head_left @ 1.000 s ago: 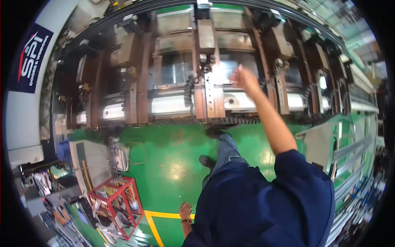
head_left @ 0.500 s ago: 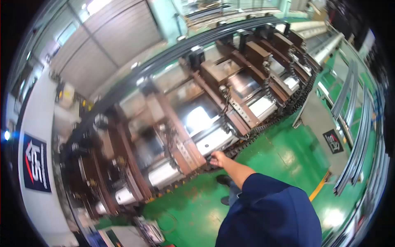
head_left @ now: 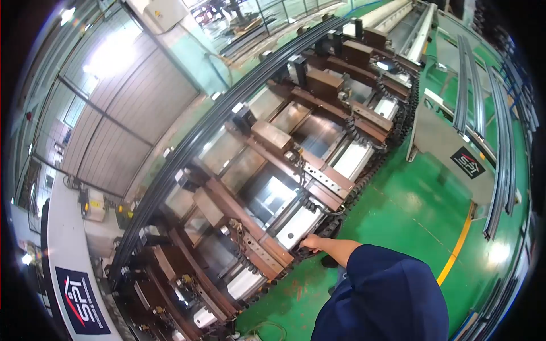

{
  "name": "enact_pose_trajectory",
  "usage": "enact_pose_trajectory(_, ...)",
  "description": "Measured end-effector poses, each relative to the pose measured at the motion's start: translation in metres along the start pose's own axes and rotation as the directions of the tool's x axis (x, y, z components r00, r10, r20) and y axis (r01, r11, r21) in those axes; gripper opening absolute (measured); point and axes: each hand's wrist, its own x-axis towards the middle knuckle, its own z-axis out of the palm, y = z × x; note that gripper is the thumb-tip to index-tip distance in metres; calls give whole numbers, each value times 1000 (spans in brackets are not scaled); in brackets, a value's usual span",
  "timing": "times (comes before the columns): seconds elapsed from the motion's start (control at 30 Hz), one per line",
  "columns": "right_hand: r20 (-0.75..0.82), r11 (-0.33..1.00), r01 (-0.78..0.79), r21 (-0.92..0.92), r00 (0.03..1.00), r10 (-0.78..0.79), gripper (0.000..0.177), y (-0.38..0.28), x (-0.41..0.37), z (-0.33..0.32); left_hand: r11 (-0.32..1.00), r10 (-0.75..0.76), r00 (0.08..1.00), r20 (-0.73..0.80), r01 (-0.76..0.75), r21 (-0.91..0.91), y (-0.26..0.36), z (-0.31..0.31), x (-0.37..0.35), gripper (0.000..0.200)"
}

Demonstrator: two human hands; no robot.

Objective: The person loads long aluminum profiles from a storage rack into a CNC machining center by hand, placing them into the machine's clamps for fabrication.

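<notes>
My right hand [head_left: 312, 244] reaches out from a dark blue sleeve [head_left: 387, 290] to the near edge of a long machine. Its fingers look curled, and whatever they may hold is hidden. Just beside it is the end of a white cover panel [head_left: 296, 227], with a black cable chain [head_left: 331, 226] running along the machine's edge. A brown cross-arm [head_left: 267, 250] with a drilled metal strip lies left of the hand. My left hand is out of view.
Long dark profiles [head_left: 227, 108] lie across the far ends of the machine's arms. Metal profiles [head_left: 493, 153] rest on a stand [head_left: 441, 153] at right. The green floor [head_left: 392, 227] bears a yellow line [head_left: 456, 250]. A white panel with a logo sign [head_left: 82, 300] stands at lower left.
The view has turned, and the machine appears shifted and more steeply slanted. My right hand has moved in against the machine's edge, its fingers more curled than before.
</notes>
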Motion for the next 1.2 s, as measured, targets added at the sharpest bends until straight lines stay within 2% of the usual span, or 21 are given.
enact_pose_trajectory(0.07, 83, 1000, 12, -2, 996, -12, 34, 19, 11, -11, 999, 21, 999, 27, -22, 27, 8, -1, 7, 47)
enact_pose_trajectory(0.27, -168, 995, 70, 64, 984, -59, 25, 98, -13, -45, 988, 86, 987, 138, -102, 118, 7, -21, 38, 51)
enact_pose_trajectory(0.4, -286, 955, 83, 284, 958, 2, 27, 186, -68, -43, 968, 129, 966, 225, -172, 184, -8, -47, 63, 54)
enact_pose_trajectory(0.5, -373, 786, 162, 597, 923, 93, 26, 272, -111, -16, 948, 161, 942, 296, -231, 218, -21, -66, 80, 56)
enact_pose_trajectory(0.57, -270, 695, 55, 717, 941, 204, 31, 358, -91, 5, 920, 212, 911, 354, -308, 241, -22, -73, 91, 58)
enact_pose_trajectory(0.67, -206, 559, -22, 829, 917, 341, 42, 375, -186, 49, 798, 311, 827, 469, -495, 344, 14, -56, 108, 62)
enact_pose_trajectory(0.7, -189, 525, 2, 851, 934, 303, 45, 379, -199, 59, 732, 338, 786, 517, -565, 380, 33, -38, 111, 63)
enact_pose_trajectory(0.73, -176, 486, 27, 874, 948, 265, 48, 389, -206, 70, 537, 535, 636, 557, -764, 357, 49, -19, 87, 46)
enact_pose_trajectory(0.77, -168, 442, 51, 895, 959, 230, 52, 403, -214, 78, 298, 676, 429, 599, -903, 311, 59, 8, 59, 36)
enact_pose_trajectory(0.83, -164, 376, 103, 921, 977, 135, 50, 418, -227, 87, 366, 581, 400, 709, -907, 211, 70, 66, 20, 42)
enact_pose_trajectory(0.9, -181, 284, 163, 945, 983, 39, 48, 423, -244, 91, 181, 515, 185, 837, -978, 104, 69, 126, -48, 50)
enact_pose_trajectory(0.97, -218, 137, 224, 965, 974, -54, 47, 419, -278, 89, 177, 430, -15, 903, -979, -100, 32, 180, -137, 55)
enact_pose_trajectory(1.0, -245, 42, 250, 967, 964, -99, 47, 418, -302, 86, -6, 350, -165, 922, -985, -174, 12, 196, -194, 55)
enact_pose_trajectory(1.03, -336, -144, 315, 938, 929, -155, 50, 427, -320, 83, -117, 260, -307, 915, -951, -286, -16, 208, -243, 58)
enact_pose_trajectory(1.07, -422, -332, 342, 879, 882, -208, 53, 437, -337, 81, -99, 149, -410, 900, -912, -399, -51, 218, -272, 59)
enact_pose_trajectory(1.1, -475, -439, 345, 830, 849, -231, 54, 455, -358, 77, -227, 42, -515, 856, -839, -494, -89, 231, -290, 59)
enact_pose_trajectory(1.13, -507, -501, 346, 793, 831, -228, 56, 480, -381, 75, -335, -68, -604, 794, -736, -588, -127, 241, -305, 59)
enact_pose_trajectory(1.2, -561, -576, 369, 729, 804, -196, 60, 543, -432, 73, -289, -194, -707, 680, -621, -729, -185, 246, -341, 63)
